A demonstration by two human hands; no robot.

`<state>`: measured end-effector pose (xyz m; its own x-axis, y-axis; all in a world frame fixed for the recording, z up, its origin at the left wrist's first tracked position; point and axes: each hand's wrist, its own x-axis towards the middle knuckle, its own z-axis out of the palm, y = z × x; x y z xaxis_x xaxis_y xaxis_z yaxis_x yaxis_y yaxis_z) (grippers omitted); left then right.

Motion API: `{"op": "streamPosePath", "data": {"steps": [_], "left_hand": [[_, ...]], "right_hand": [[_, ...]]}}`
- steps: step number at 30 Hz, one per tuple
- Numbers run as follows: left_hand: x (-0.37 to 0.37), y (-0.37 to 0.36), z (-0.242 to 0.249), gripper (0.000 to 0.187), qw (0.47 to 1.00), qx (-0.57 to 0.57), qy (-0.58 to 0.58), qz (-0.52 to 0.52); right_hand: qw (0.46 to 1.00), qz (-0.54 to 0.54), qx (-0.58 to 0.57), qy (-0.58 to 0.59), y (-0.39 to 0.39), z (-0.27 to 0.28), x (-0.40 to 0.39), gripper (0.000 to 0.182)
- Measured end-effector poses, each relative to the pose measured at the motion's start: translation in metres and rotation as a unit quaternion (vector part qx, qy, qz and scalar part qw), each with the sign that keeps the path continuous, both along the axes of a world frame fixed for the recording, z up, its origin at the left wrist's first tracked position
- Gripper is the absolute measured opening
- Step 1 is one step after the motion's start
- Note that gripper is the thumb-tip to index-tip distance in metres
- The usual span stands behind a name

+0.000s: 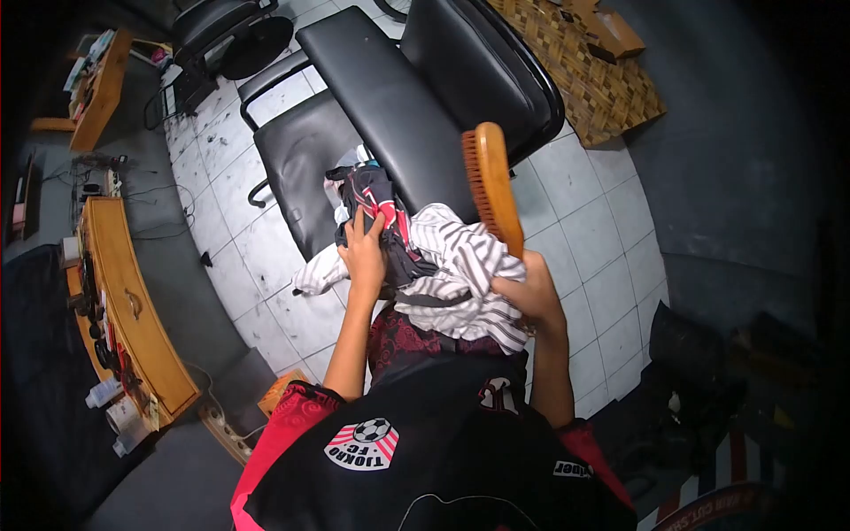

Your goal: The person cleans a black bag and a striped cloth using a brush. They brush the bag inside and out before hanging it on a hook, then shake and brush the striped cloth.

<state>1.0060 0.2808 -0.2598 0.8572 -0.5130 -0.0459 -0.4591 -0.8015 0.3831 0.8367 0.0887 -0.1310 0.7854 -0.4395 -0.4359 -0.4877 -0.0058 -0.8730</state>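
My right hand (534, 294) is closed around the lower end of a wooden brush (498, 190) and a fold of striped cloth. The brush stands upright, its reddish-brown bristles facing left. White cloth with dark stripes (456, 248) hangs bunched below it. My left hand (363, 255) lies on a crumpled black and red garment (376, 199), fingers spread over it. That garment rests against the edge of a black padded chair (305, 150), touching the striped cloth. A pale cloth end (320, 272) sticks out left of my left wrist.
A long black padded board (381, 97) lies across the chair's arms. On the left stands a wooden drawer cabinet (133, 305) with small items on top. Another black chair (221, 35) is at the back left. A woven mat panel (611, 97) stands at the back right. Tiled floor (575, 203) shows hair clippings.
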Motion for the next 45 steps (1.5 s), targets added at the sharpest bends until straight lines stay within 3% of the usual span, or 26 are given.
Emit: {"op": "streamPosePath", "data": {"steps": [3, 7, 15, 24, 27, 31, 33, 35, 37, 42, 45], "left_hand": [[-0.002, 0.000, -0.001, 0.056, 1.000, 0.014, -0.006, 0.003], [-0.012, -0.004, -0.009, 0.050, 0.999, 0.024, -0.034, 0.017], [-0.028, -0.017, -0.011, 0.045, 0.997, 0.049, -0.053, 0.037], [-0.044, -0.029, -0.002, 0.058, 0.996, 0.066, -0.036, 0.043], [-0.068, -0.047, 0.039, 0.058, 0.998, 0.054, 0.010, 0.039], [-0.096, -0.073, 0.100, 0.050, 0.980, -0.172, 0.022, -0.101], [-0.105, -0.088, 0.103, 0.055, 0.951, -0.245, 0.055, -0.182], [-0.118, -0.102, 0.099, 0.073, 0.945, -0.213, 0.067, -0.238], [-0.132, -0.118, 0.084, 0.077, 0.934, -0.234, 0.107, -0.249], [-0.182, -0.166, 0.095, 0.034, 0.886, -0.263, 0.227, -0.308], [-0.224, -0.191, 0.086, 0.032, 0.817, -0.316, 0.299, -0.379]], "right_hand": [[0.997, -0.063, -0.003, -0.054, 0.002, 0.007, -0.029, 0.029], [0.974, -0.121, 0.119, -0.153, -0.006, 0.062, -0.054, 0.033], [0.923, -0.321, 0.035, -0.208, -0.021, 0.067, -0.147, 0.043], [0.879, -0.414, -0.029, -0.233, -0.022, 0.065, -0.207, 0.047], [0.868, -0.434, -0.044, -0.238, -0.021, 0.064, -0.223, 0.049], [0.855, -0.456, -0.052, -0.242, -0.017, 0.060, -0.238, 0.050], [0.846, -0.470, -0.060, -0.243, -0.015, 0.059, -0.248, 0.051], [0.836, -0.486, -0.072, -0.244, -0.014, 0.059, -0.258, 0.052], [0.825, -0.503, -0.083, -0.246, -0.011, 0.055, -0.269, 0.053], [0.790, -0.551, -0.121, -0.240, -0.003, 0.042, -0.314, 0.056], [0.768, -0.574, -0.162, -0.234, 0.005, 0.027, -0.354, 0.057]]}}
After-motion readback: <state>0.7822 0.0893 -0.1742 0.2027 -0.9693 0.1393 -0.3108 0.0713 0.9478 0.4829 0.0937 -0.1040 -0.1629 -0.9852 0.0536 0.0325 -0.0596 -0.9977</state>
